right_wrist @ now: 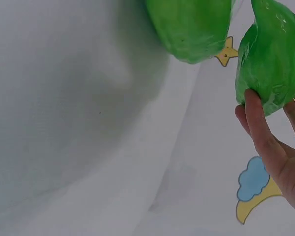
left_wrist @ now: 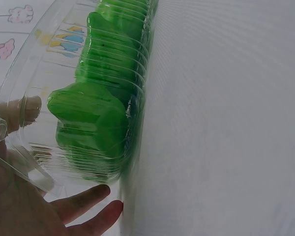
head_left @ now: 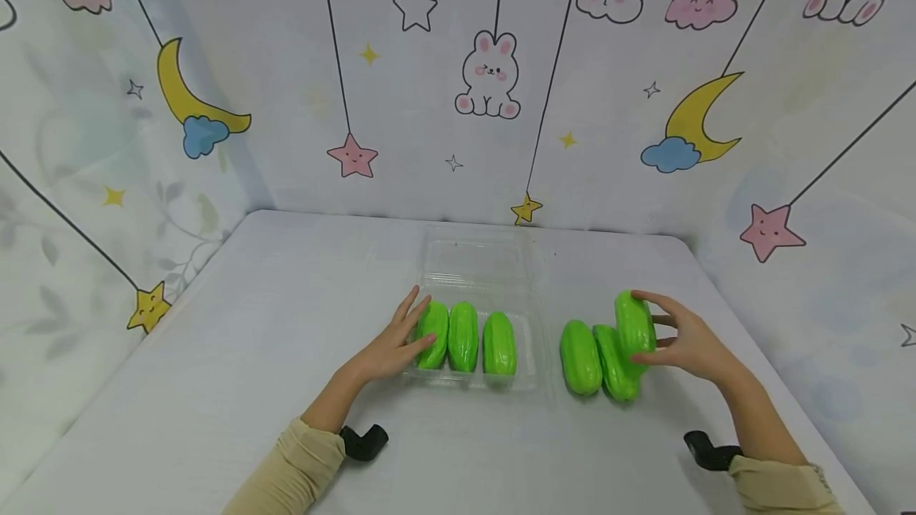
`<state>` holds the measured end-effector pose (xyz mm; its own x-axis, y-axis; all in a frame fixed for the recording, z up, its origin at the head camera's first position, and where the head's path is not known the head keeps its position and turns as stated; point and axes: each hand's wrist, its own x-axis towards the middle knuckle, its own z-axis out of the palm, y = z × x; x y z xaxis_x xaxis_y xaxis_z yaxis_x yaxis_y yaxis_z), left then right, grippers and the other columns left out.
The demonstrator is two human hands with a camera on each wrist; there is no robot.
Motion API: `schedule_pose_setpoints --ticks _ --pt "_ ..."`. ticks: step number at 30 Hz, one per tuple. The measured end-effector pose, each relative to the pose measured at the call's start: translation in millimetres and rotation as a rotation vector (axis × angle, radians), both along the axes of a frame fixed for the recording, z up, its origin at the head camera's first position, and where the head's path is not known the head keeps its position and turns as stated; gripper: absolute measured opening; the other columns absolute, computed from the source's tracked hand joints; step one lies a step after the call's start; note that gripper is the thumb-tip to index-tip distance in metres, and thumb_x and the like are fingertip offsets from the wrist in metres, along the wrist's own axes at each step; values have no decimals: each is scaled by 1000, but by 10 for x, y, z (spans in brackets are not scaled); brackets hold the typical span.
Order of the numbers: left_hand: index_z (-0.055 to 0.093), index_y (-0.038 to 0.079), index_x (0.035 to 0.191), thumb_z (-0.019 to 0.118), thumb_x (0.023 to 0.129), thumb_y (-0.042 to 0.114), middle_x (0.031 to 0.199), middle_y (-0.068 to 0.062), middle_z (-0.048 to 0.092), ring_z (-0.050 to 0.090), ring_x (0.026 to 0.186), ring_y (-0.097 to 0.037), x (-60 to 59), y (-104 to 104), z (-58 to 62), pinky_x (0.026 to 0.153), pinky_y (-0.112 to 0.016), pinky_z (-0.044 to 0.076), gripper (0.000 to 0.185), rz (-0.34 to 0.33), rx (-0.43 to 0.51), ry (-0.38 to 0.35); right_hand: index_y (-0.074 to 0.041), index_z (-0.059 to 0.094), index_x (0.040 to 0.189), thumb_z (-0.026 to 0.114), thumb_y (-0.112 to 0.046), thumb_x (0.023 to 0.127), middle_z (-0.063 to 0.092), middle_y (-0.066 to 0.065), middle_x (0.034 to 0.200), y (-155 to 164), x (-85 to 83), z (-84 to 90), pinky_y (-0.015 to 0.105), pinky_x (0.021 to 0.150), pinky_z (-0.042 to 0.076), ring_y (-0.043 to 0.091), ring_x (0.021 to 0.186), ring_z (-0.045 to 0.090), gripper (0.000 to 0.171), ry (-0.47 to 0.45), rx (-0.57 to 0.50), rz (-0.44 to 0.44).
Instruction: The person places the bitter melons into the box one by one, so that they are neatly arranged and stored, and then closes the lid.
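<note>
A clear plastic clamshell box stands on the table with its lid folded back. Three glossy green oblong vegetables lie in it: a left one, a middle one and a right one. My left hand rests against the box's left end, fingers extended and spread, thumb over the left vegetable. In the left wrist view, two fingertips show outside the clear wall. My right hand grips another green vegetable between thumb and fingers, raised over the pair on the table.
Right of the box, two more green vegetables lie side by side, a plump one and a partly covered one. The white table meets a printed cloth backdrop at its back and sides.
</note>
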<state>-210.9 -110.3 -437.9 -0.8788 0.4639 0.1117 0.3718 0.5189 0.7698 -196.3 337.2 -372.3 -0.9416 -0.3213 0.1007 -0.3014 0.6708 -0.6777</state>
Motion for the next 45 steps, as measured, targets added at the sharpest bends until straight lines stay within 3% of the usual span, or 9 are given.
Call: schedule_pose_setpoints --ticks 10,27,34,45 --pt "12 6 147 48 96 32 152 -9 -10 8 136 -37 2 2 15 98 -58 29 68 2 9 -12 -5 34 139 85 -19 64 33 19 140 -286 -22 79 42 76 51 49 113 43 92 31 -24 72" --pt "12 6 147 48 95 33 152 -10 -8 8 136 -36 -18 7 -25 97 -56 32 69 12 4 -5 -7 35 137 84 -25 64 35 16 137 -646 -37 44 38 72 53 46 111 47 89 36 -57 126" --pt "10 7 147 48 95 33 152 -7 -9 4 137 -33 -17 3 -13 101 -56 24 69 17 -13 -8 -9 36 136 85 -24 63 36 16 136 -774 -38 41 41 72 52 45 111 47 89 11 -87 130" --pt "11 8 147 49 95 31 152 -9 -9 6 137 -35 -8 3 -16 101 -58 24 69 6 0 4 -10 38 135 86 -22 62 38 13 136 -986 -60 61 39 73 52 44 112 47 89 16 -122 172"
